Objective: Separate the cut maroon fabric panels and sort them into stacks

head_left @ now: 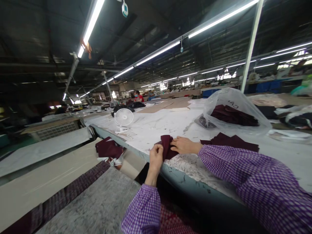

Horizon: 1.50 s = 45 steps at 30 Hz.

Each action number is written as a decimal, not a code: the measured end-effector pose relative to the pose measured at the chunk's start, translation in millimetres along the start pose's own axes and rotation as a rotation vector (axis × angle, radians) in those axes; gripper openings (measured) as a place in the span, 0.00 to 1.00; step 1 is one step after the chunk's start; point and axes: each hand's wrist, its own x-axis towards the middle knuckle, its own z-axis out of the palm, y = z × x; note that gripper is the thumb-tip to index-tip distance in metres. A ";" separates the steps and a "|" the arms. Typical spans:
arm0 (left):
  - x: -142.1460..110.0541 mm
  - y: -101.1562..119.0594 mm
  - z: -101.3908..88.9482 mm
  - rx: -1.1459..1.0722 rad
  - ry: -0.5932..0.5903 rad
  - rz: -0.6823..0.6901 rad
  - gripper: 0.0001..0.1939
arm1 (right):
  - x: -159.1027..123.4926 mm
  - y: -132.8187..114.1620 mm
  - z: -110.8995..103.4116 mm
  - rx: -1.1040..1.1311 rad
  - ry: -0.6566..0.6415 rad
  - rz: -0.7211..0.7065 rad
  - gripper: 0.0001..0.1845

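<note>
A small maroon fabric piece (166, 145) lies at the near edge of the white-topped table, its upper part folded up between my hands. My left hand (156, 155) pinches its left side, thumb against fingers. From the right, my right hand (183, 145) rests on the same cloth with fingers stretched out and slightly apart, touching the folded part. Beyond my right forearm lies a fanned stack of maroon fabric pieces (231, 141), partly covered by my sleeve. Behind it a clear plastic bag (262, 125) holds more maroon pieces (231, 115).
A white fan (123, 117) stands near the table's left edge. Left of the table (151, 126), across a dark gap, are a maroon cloth bundle (109, 148) and a grey mottled surface (97, 195). A person in red (139, 97) is far back. A metal post (252, 45) rises at right.
</note>
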 end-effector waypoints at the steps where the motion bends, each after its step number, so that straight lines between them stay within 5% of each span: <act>1: 1.0 1.4 -6.8 -0.192 0.064 -0.048 0.04 | 1.0 -0.4 2.9 0.006 0.000 0.006 0.16; 5: 5.7 18.1 -42.7 -0.621 0.375 -0.119 0.03 | 1.0 -2.5 8.0 0.056 -0.006 0.036 0.17; 8: 4.6 33.1 -62.6 -0.545 0.524 -0.051 0.03 | 1.7 -2.5 7.0 0.126 -0.016 0.063 0.16; 11: -4.3 41.7 -60.7 -0.381 0.589 0.020 0.07 | -0.1 3.7 0.7 0.244 -0.039 0.069 0.18; 13: -13.5 42.1 -46.7 -0.253 0.509 0.028 0.08 | -5.9 11.4 -5.8 0.340 -0.046 0.076 0.19; 16: -30.6 36.8 -14.7 -0.013 0.201 0.031 0.07 | -24.1 22.0 -15.1 0.522 -0.081 0.139 0.27; 21: -65.9 37.3 31.3 0.358 -0.252 0.151 0.05 | -67.9 18.4 -29.6 1.214 -0.290 0.531 0.44; 26: -86.6 57.1 36.7 0.475 -0.588 0.290 0.06 | -97.4 8.2 -39.4 1.024 -0.161 0.502 0.35; 32: -52.9 60.1 39.2 0.740 -0.438 0.350 0.10 | -106.7 14.6 -30.8 0.889 -0.120 0.410 0.34; 39: -22.1 40.1 78.8 0.982 -0.630 0.231 0.13 | -108.5 16.9 -29.9 0.753 -0.130 0.390 0.32; 45: -32.0 32.1 81.9 1.058 -0.656 0.432 0.14 | -112.4 34.4 -37.5 0.306 -0.045 0.286 0.14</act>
